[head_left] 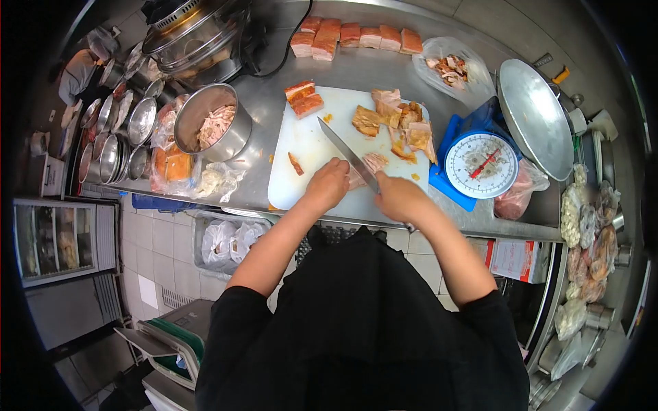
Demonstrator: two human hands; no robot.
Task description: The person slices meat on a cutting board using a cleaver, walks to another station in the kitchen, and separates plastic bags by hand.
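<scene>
My right hand is wrapped round the handle of a long knife, whose blade points up and left across the white cutting board. Left of the blade, my left hand presses with bent fingers on a piece of meat, mostly hidden by the hand and blade. Sliced pale meat lies just right of the blade. Browned meat pieces are heaped at the board's upper right. Two reddish blocks of meat rest at its upper left, and a small strip lies below them.
A metal pot of cut meat stands left of the board. To the right are a blue scale and its large metal pan. Meat blocks line the back, beside a plastic bag of scraps.
</scene>
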